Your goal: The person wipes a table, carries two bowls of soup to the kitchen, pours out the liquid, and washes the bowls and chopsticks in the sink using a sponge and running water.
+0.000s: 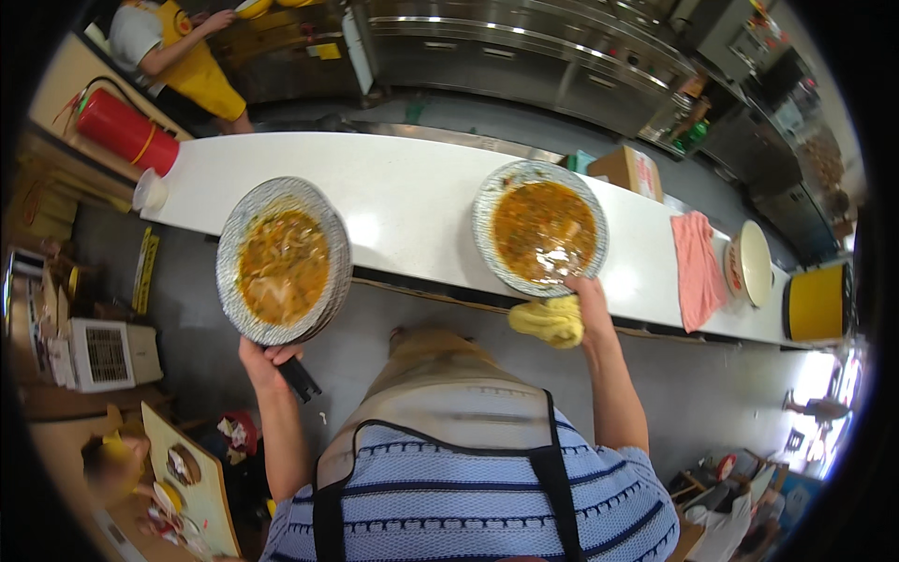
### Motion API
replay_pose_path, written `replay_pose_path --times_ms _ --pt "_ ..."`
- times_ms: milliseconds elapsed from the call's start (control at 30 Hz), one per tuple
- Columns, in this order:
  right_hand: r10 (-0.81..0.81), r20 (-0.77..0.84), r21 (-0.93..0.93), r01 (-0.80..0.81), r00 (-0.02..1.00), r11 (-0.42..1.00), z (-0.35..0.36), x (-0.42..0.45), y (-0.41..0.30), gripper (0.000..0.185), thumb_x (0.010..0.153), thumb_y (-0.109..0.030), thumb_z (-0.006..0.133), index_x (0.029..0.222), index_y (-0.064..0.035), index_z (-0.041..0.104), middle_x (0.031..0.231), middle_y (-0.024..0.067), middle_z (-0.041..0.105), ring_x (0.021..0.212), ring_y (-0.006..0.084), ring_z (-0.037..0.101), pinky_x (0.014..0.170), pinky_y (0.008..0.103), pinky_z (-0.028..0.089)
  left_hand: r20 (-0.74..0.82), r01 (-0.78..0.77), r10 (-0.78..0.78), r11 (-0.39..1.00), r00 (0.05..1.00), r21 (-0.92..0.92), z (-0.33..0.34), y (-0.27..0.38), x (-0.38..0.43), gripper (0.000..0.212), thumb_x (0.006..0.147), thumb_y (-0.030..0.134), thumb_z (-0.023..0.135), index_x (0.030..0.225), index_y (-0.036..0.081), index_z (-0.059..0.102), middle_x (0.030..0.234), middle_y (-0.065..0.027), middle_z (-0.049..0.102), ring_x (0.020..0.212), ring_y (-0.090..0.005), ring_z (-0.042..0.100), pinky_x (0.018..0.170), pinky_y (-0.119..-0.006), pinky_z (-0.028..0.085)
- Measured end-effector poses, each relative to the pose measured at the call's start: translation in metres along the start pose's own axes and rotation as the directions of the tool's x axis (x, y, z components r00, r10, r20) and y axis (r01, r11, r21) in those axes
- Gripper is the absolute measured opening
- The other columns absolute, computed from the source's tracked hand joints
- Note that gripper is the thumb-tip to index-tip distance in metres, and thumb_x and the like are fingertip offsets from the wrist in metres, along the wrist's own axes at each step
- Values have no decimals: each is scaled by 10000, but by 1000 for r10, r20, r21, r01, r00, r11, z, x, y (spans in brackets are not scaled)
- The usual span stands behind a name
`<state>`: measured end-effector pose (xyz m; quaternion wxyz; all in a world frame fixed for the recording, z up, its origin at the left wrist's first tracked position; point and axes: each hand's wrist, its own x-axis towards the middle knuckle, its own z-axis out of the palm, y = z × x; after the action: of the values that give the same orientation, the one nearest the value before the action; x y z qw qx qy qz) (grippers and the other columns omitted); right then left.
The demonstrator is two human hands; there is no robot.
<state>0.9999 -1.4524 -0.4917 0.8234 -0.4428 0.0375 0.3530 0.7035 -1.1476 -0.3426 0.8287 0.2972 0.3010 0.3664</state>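
My left hand [270, 358] grips a stack of grey-patterned bowls [336, 281] from below. The top bowl holds orange-brown soup with bits of food [284, 270]. Black items [300, 379], perhaps utensil handles, stick out beneath the stack by that hand. With my right hand [588, 291] I hold the near rim of another patterned bowl [484, 232], tilted over the white counter [414, 204]. Orange soup with herbs and a shiny surface [544, 225] fills much of it. A yellow cloth [551, 321] hangs beneath this bowl, against the right hand.
Along the counter to the right lie a pink cloth [695, 274], a large cream bowl [753, 263] and a yellow container [816, 302]. A clear tub [149, 191] and a fire extinguisher [126, 130] are at its left end. Across the counter stands a person in a yellow apron [200, 67].
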Motion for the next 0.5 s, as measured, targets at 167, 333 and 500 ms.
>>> replay_pose_path --times_ms 167,333,500 --pt "34 94 -12 -33 995 999 51 26 15 327 822 -89 522 1129 9 466 971 106 596 763 176 603 656 303 514 13 36 -35 995 999 -94 -10 20 -1 284 901 275 432 1002 27 526 644 35 493 383 -1 321 325 -134 332" --pt "89 12 -46 -88 996 995 87 31 18 310 815 -94 532 1102 6 472 958 108 575 755 202 601 665 337 525 16 20 -19 995 1000 -99 -30 25 5 241 900 255 437 893 39 544 625 30 495 385 -2 336 319 -141 319" --pt "102 176 -33 -98 979 995 102 42 20 295 801 -81 537 1080 -18 463 938 114 571 791 235 612 669 360 537 -10 -24 23 997 1000 -75 -26 13 -5 202 900 231 442 853 55 528 621 40 457 397 4 285 325 -134 246"
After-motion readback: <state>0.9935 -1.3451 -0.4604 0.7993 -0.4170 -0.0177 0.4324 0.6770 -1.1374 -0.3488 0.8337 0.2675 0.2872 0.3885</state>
